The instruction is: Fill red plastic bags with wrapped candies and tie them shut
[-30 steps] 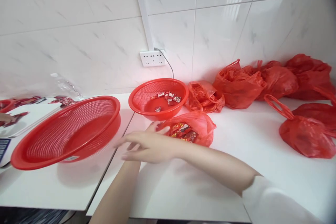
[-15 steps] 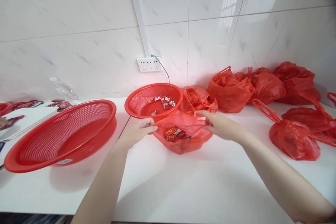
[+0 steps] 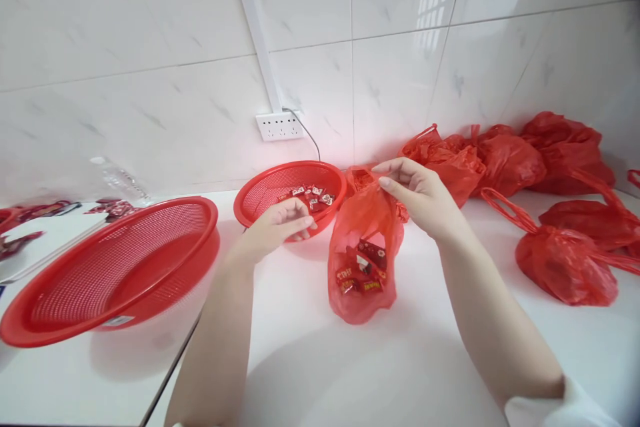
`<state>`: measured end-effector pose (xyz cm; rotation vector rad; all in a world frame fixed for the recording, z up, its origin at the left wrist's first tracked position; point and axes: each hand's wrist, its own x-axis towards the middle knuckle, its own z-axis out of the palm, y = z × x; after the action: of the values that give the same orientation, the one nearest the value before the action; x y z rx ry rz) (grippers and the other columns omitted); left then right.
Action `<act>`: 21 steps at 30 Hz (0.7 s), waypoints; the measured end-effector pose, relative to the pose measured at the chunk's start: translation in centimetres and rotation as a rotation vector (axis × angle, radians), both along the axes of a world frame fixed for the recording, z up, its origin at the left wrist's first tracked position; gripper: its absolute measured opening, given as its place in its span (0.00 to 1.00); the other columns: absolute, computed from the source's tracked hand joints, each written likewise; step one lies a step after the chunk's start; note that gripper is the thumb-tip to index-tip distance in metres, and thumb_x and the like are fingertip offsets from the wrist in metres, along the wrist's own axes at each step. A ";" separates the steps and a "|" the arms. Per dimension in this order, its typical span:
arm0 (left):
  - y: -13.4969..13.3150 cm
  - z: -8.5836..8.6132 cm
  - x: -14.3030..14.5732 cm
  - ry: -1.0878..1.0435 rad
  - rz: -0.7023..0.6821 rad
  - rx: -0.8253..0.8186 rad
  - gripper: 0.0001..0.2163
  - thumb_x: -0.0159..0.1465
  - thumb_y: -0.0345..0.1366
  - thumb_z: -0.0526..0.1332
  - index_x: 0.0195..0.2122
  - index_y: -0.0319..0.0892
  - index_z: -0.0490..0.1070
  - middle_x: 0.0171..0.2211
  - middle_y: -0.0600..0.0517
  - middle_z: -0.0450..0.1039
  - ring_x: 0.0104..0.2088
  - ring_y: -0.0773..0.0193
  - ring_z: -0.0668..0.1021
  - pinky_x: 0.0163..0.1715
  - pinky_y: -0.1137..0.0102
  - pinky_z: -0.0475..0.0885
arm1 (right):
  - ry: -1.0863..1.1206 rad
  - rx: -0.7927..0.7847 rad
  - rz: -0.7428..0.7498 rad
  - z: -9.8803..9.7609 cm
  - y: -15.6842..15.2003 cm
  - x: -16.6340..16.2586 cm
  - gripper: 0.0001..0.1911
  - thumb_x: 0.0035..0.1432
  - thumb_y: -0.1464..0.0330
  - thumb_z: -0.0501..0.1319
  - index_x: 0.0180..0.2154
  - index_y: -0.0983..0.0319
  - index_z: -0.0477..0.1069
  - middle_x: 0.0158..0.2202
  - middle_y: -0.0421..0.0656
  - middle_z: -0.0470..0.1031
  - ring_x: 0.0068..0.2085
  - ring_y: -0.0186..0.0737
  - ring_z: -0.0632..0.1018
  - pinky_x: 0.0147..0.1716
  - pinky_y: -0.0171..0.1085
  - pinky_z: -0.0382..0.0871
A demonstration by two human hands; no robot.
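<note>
Fingers point(image 3: 397, 164) of the right hand point(image 3: 425, 203) pinch the drawn-up top of a translucent red bag point(image 3: 340, 237); the bag hangs long and narrow below them, over the middle of the white worktop point(image 3: 425, 353), and whether its bottom touches the surface I cannot tell; red packets point(image 3: 360, 267), some with yellow print, lie bunched in its lower half and show through the plastic. The left hand point(image 3: 273, 230) is to the left of the bag and apart from it, its fingers loosely curled with nothing seen between them; it overlaps the near rim of a round red basket point(image 3: 241, 203), and whether it touches that rim is unclear.

Small red and white packets point(image 3: 315, 200) lie in the round basket; just beside it, partly hidden by the held bag, is another red bag point(image 3: 360, 179); further right, a row of filled red bags point(image 3: 510, 157) lines the tiled wall point(image 3: 310, 13); nearer the front lies a knotted red bag point(image 3: 567, 267), its handle loop upright. At the left is a large red basket point(image 3: 165, 260) with a pale label; behind it a clear bottle point(image 3: 120, 180) leans near the wall; a white socket panel point(image 3: 280, 127) is fixed above the round basket.
</note>
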<state>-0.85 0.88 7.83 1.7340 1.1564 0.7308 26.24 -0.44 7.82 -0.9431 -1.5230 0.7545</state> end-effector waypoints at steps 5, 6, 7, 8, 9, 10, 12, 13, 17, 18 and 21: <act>0.2 -2.5 0.0 0.500 -0.084 -0.036 0.20 0.53 0.54 0.63 0.39 0.45 0.75 0.40 0.48 0.77 0.38 0.56 0.77 0.33 0.70 0.69 | -0.204 -0.012 -0.142 -0.4 0.5 1.2 0.09 0.59 0.65 0.58 0.40 0.60 0.73 0.32 0.41 0.76 0.32 0.38 0.75 0.34 0.39 0.70; 0.2 -3.2 0.4 0.582 -0.105 -0.051 0.21 0.51 0.56 0.64 0.37 0.44 0.76 0.38 0.48 0.77 0.36 0.56 0.77 0.31 0.70 0.68 | -0.246 -0.007 -0.181 -0.4 0.6 1.4 0.08 0.59 0.65 0.58 0.39 0.59 0.73 0.32 0.41 0.76 0.32 0.38 0.75 0.34 0.39 0.69; 0.2 -3.9 0.9 0.665 -0.131 -0.068 0.22 0.49 0.57 0.64 0.34 0.44 0.77 0.36 0.48 0.78 0.33 0.55 0.77 0.28 0.70 0.67 | -0.286 0.001 -0.216 -0.4 0.7 1.5 0.08 0.59 0.65 0.58 0.39 0.59 0.73 0.32 0.41 0.76 0.31 0.38 0.75 0.34 0.40 0.69; 0.2 -4.6 1.6 0.745 -0.158 -0.084 0.22 0.48 0.59 0.64 0.30 0.43 0.77 0.32 0.47 0.78 0.30 0.56 0.77 0.26 0.69 0.66 | -0.322 0.009 -0.245 -0.4 0.7 1.7 0.08 0.59 0.65 0.58 0.39 0.59 0.73 0.33 0.41 0.76 0.32 0.38 0.75 0.34 0.40 0.69; 0.1 -5.2 2.3 0.811 -0.202 -0.115 0.22 0.48 0.59 0.63 0.25 0.43 0.76 0.29 0.47 0.77 0.27 0.56 0.76 0.24 0.69 0.65 | -0.357 0.018 -0.269 -0.4 0.6 1.8 0.08 0.59 0.65 0.57 0.38 0.58 0.73 0.34 0.41 0.77 0.32 0.38 0.76 0.35 0.40 0.69; 0.1 -5.6 3.0 0.844 -0.271 -0.171 0.21 0.49 0.58 0.62 0.22 0.43 0.74 0.25 0.48 0.76 0.25 0.57 0.75 0.24 0.68 0.65 | -0.397 0.021 -0.286 -0.3 0.5 1.9 0.08 0.59 0.65 0.57 0.39 0.58 0.73 0.35 0.41 0.77 0.34 0.39 0.76 0.36 0.40 0.69; 0.1 -6.1 4.0 0.813 -0.378 -0.248 0.15 0.51 0.50 0.61 0.21 0.44 0.73 0.23 0.51 0.75 0.24 0.59 0.74 0.24 0.69 0.66 | -0.525 0.005 -0.285 -0.1 0.1 2.4 0.14 0.56 0.64 0.60 0.46 0.57 0.71 0.39 0.42 0.77 0.38 0.42 0.76 0.37 0.40 0.68; 0.1 -6.2 4.2 0.772 -0.408 -0.258 0.12 0.52 0.47 0.61 0.21 0.44 0.73 0.23 0.52 0.74 0.24 0.60 0.74 0.25 0.69 0.66 | -0.616 -0.023 -0.265 0.0 -0.1 2.6 0.20 0.54 0.65 0.62 0.50 0.56 0.69 0.42 0.43 0.76 0.40 0.44 0.76 0.37 0.39 0.68; 0.8 -5.5 3.2 0.580 -0.265 -0.213 0.08 0.52 0.41 0.59 0.22 0.43 0.70 0.23 0.52 0.73 0.26 0.60 0.76 0.24 0.70 0.66 | -0.993 -0.305 -0.151 0.0 -0.4 4.0 0.24 0.49 0.69 0.61 0.51 0.56 0.67 0.43 0.44 0.76 0.39 0.46 0.76 0.31 0.37 0.65; 1.1 -5.2 2.8 0.493 -0.162 -0.207 0.08 0.53 0.41 0.59 0.23 0.43 0.69 0.23 0.52 0.73 0.26 0.59 0.76 0.24 0.70 0.67 | -1.038 -0.373 -0.165 0.0 -0.3 4.4 0.19 0.50 0.70 0.59 0.47 0.57 0.69 0.40 0.44 0.76 0.37 0.45 0.76 0.29 0.37 0.64; 1.9 -4.5 2.0 0.030 0.195 -0.132 0.08 0.54 0.42 0.61 0.28 0.43 0.66 0.27 0.53 0.73 0.29 0.61 0.78 0.29 0.69 0.71 | -1.053 -0.459 -0.271 -0.1 0.4 5.6 0.09 0.52 0.73 0.56 0.37 0.59 0.70 0.37 0.43 0.76 0.34 0.41 0.76 0.27 0.35 0.62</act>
<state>1.17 2.78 3.31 1.5426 1.3769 0.7294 31.80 -0.08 7.75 -2.0580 -2.0583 0.3997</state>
